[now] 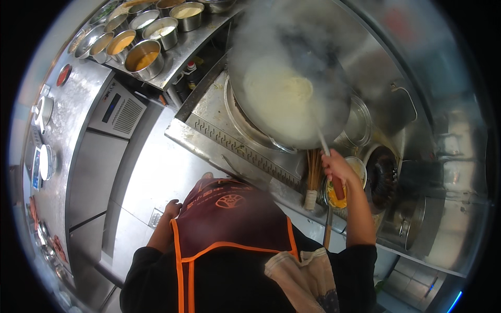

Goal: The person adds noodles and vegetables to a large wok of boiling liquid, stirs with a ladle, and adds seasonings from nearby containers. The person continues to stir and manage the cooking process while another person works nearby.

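My right hand (337,168) grips the brown handle of a metal ladle (324,141). The ladle's bowl is down in a large wok (339,127), among pale, cloudy liquid (270,111). Thick steam blurs the wok's far side and partly hides the ladle. The wok sits over a round burner ring on a steel stove (211,101). Low beside my apron (231,219) hangs my left hand (172,208), apart from the stove. Its fingers look curled and I see nothing in it, though the palm is hidden.
A bamboo wok brush (313,172) and a container of yellow food (336,199) lie by my right hand. Farther right is a dark round pan-like object (381,176). Several steel pots (145,60) crowd the upper-left counter. A scale (38,168) stands on the left worktop.
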Action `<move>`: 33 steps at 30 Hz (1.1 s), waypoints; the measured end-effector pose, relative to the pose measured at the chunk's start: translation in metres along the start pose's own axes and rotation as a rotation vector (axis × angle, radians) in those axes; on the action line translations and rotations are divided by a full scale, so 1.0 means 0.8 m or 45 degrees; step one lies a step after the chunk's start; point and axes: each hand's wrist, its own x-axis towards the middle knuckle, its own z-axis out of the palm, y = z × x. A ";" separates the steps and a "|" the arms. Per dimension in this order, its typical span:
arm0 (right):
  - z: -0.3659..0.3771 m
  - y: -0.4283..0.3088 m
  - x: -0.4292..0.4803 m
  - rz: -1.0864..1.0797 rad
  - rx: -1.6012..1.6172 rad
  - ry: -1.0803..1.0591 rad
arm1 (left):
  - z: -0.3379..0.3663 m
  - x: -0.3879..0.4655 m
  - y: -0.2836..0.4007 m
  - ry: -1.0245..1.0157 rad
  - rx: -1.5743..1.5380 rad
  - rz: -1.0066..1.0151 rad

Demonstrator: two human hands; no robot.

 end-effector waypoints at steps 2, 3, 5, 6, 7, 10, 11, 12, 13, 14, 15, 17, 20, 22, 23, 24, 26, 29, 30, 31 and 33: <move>0.015 0.005 -0.045 0.116 0.290 -0.172 | 0.000 0.010 -0.003 0.035 -0.111 -0.006; 0.023 0.007 -0.063 0.150 0.404 -0.238 | -0.003 0.013 -0.002 -0.025 -0.112 -0.080; 0.032 0.008 -0.091 0.187 0.606 -0.369 | -0.014 0.015 0.009 0.053 -0.061 0.032; 0.035 0.009 -0.102 0.192 0.695 -0.437 | -0.023 0.012 0.018 0.067 -0.012 0.063; 0.037 0.010 -0.112 0.207 0.796 -0.474 | -0.034 0.009 0.029 0.092 -0.118 -0.026; 0.043 0.014 -0.142 0.122 0.943 -0.597 | -0.061 -0.008 0.068 0.140 -0.466 -0.253; 0.045 0.014 -0.152 0.091 0.964 -0.617 | -0.071 -0.012 0.077 0.116 -0.455 -0.263; 0.046 0.012 -0.163 0.056 0.936 -0.623 | -0.079 -0.016 0.084 0.106 -0.460 -0.256; 0.046 0.009 -0.173 0.024 0.883 -0.592 | -0.086 -0.018 0.089 0.099 -0.475 -0.258; 0.047 0.005 -0.182 -0.011 0.841 -0.572 | -0.090 -0.021 0.093 0.095 -0.477 -0.259; 0.047 0.000 -0.192 -0.065 0.827 -0.563 | -0.093 -0.023 0.096 0.095 -0.492 -0.271; 0.047 -0.008 -0.210 -0.108 0.738 -0.410 | -0.094 -0.025 0.096 0.087 -0.501 -0.291; 0.050 -0.010 -0.218 -0.239 0.637 -0.246 | -0.088 -0.023 0.090 0.061 -0.525 -0.321; 0.060 0.001 -0.207 -0.326 0.545 -0.113 | -0.080 -0.020 0.082 0.047 -0.597 -0.354; 0.068 0.010 -0.193 -0.360 0.492 -0.025 | -0.076 -0.017 0.076 0.038 -0.557 -0.344; 0.077 0.022 -0.177 -0.425 0.462 0.041 | -0.071 -0.014 0.069 0.028 -0.516 -0.335; 0.098 0.050 -0.137 -0.413 0.018 0.331 | -0.063 -0.004 0.055 0.002 -0.053 0.050; 0.117 0.088 -0.080 -0.538 -0.616 0.657 | -0.049 0.006 0.041 0.000 -0.181 -0.006; 0.111 0.096 -0.072 -0.485 -0.832 0.720 | -0.046 0.010 0.040 0.027 -0.265 -0.153; 0.096 0.101 -0.072 -0.518 -0.810 0.721 | -0.046 0.011 0.038 -0.012 -0.261 -0.153; 0.039 0.088 -0.089 -0.415 -0.768 0.673 | -0.050 0.013 0.040 -0.074 -0.257 -0.059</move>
